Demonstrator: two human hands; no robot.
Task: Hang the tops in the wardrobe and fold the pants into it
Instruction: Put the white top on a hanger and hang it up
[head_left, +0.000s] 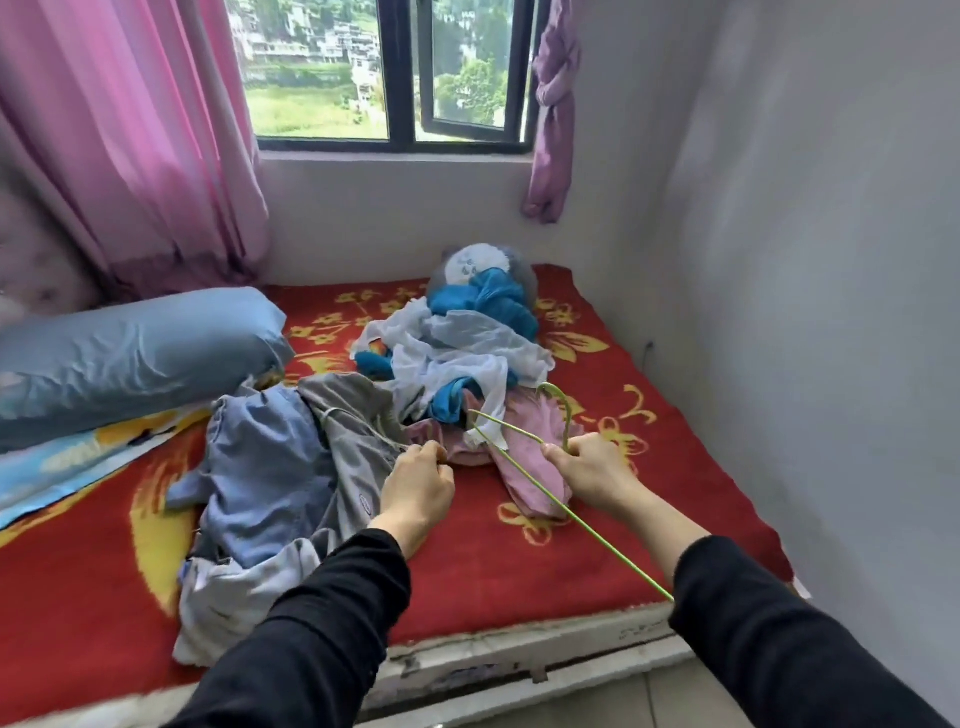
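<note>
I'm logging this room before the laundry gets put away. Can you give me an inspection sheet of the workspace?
Surface: bed under a red blanket with yellow flowers.
Job's things: clothes heaped on the blanket, including grey pants, blue garment, white top and pink garment; green hanger over the pink garment.
Clutter: blue pillow; plush toy behind the heap.
Grippers: left hand pinches the pink garment's edge; right hand grips the green hanger.
Cables: nothing seen.
Surroundings: window, pink curtain, wall on the right; no wardrobe in view.
</note>
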